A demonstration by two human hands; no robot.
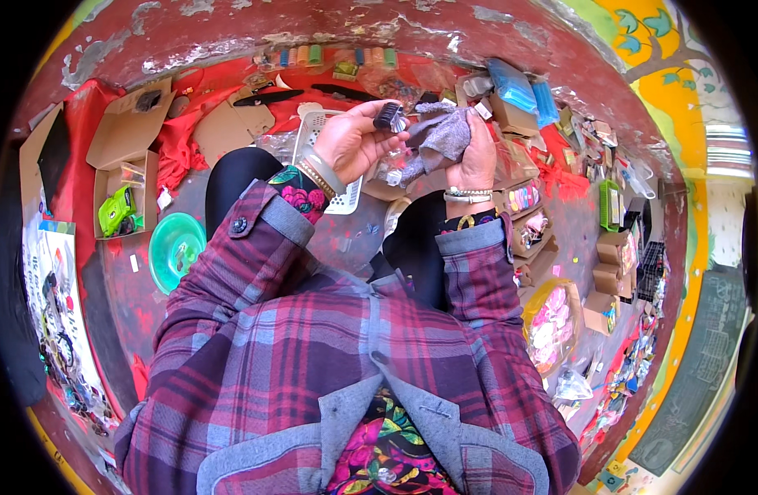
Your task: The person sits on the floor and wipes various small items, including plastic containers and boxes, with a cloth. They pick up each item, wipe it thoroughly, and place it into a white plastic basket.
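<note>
My left hand (350, 144) pinches a small black ridged piece (389, 117) with a pale, shiny face between thumb and fingers. It is too small to tell its kind. Just right of it, my right hand (476, 157) is closed on a crumpled grey cloth (442, 136), whose folds hang down toward my lap. The cloth and the black piece are close together; whether they touch I cannot tell. Behind my left wrist stands a white perforated plastic basket (346, 201), partly hidden by the hand.
On the left are a green plastic basin (176, 247) and a cardboard box (105, 194) holding a bright green toy vehicle (117, 212). At the right lie a bag of pink pieces (552, 326), small cartons (599, 312) and a green basket (609, 205). Blue packs (513, 85) sit at the back.
</note>
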